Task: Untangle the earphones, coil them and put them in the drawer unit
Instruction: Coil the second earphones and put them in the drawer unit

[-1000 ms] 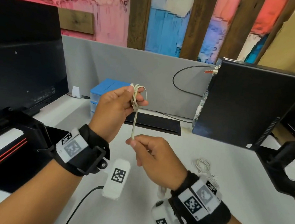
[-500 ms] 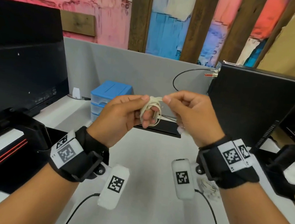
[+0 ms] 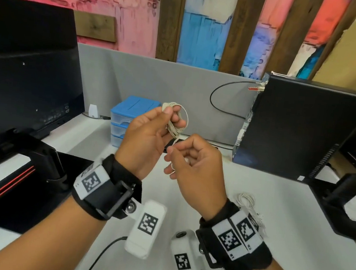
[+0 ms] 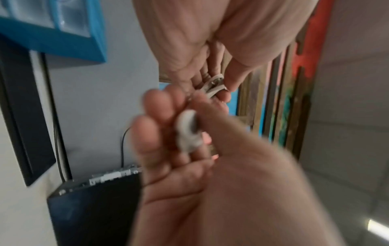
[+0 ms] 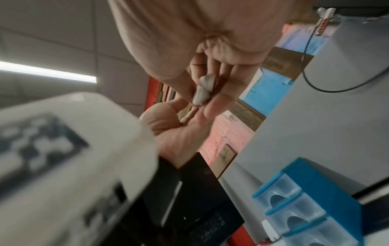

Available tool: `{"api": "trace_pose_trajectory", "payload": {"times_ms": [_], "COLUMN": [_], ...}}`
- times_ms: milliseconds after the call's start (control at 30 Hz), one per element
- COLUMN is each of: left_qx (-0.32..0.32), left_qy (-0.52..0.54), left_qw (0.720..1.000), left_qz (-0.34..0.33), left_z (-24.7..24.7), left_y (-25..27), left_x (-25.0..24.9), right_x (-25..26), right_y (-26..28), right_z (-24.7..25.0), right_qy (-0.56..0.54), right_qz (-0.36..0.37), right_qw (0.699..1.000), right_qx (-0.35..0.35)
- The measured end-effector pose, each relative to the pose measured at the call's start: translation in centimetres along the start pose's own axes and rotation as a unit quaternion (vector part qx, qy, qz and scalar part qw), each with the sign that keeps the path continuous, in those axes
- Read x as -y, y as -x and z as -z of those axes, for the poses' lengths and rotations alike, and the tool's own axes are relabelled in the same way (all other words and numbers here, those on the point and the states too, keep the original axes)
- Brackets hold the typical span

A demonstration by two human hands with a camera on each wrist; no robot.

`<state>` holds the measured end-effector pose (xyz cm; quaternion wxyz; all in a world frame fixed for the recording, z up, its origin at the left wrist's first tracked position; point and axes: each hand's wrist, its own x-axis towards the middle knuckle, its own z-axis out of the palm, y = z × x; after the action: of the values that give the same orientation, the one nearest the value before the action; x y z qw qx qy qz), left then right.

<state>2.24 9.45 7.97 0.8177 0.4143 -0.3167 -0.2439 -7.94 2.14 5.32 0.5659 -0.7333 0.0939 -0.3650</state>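
Nearest the head camera, both forearms enter from the bottom edge, each wearing a black wrist strap with a white tagged camera block hanging below it. Above the white desk, the right hand sits low and close, fingers curled, thumb and forefinger pinching the free end of the earphones; from the head view the pinched part is hidden behind the knuckles. Left wrist view, badly blurred, shows the earbuds lying against the right-hand fingers. Right wrist view shows the same white buds held by the fingers, a short stem trailing below; half that frame is blocked by the out-of-focus camera block. Just beyond and slightly higher, the left hand grips the coiled loops, thumb pressed on the top of the bundle, fingers curled round it; how many loops cannot be counted. A short strand runs between the two hands, which are close but not touching. Beside the right wrist, a second white cable bundle lies on the desk, partly covered by the strap. Further back, the blue drawer unit stands against the grey partition, its right side hidden by the left hand; all visible drawers look closed. A dark monitor stands at left, cut off by the frame edge, and a black computer case at right.
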Motion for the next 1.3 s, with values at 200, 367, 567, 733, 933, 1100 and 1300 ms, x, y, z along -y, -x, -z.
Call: {"api": "trace_pose_trajectory", "payload": {"times_ms": [200, 367, 567, 733, 933, 1100, 1300], "left_qx": [-0.035, -0.061, -0.168, -0.174, -0.159, -0.170, -0.030], "left_qy": [0.011, 0.051, 0.060, 0.120, 0.030, 0.014, -0.144], "left_qw": [0.998, 0.993, 0.972, 0.953, 0.970, 0.971, 0.978], "left_qz": [0.045, 0.090, 0.151, 0.215, 0.179, 0.170, 0.145], "left_z": [-1.1, -0.2, 0.4, 0.6, -1.1, -1.4, -2.8], "left_y": [0.5, -0.2, -0.5, -0.4, 1.0, 1.5, 3.2], "left_x": [1.3, 1.6, 2.8, 4.6, 5.6, 6.5, 8.1], "right_x": [1.5, 1.2, 0.8, 0.3, -0.4, -0.9, -2.4], "right_y": [-1.0, -0.6, 0.5, 0.7, 0.7, 1.4, 1.8], "right_z": [-0.3, -0.5, -0.5, 0.1, 1.7, 3.7, 7.5], "right_qy": [0.002, 0.073, 0.199, 0.314, 0.234, 0.129, 0.197], "right_qz": [0.033, 0.014, 0.023, 0.061, -0.018, -0.034, -0.052], "right_qw": [0.999, 0.995, 0.964, 0.934, 0.952, 0.986, 0.978], "right_qx": [0.010, 0.069, 0.173, 0.159, 0.194, 0.099, 0.055]}}
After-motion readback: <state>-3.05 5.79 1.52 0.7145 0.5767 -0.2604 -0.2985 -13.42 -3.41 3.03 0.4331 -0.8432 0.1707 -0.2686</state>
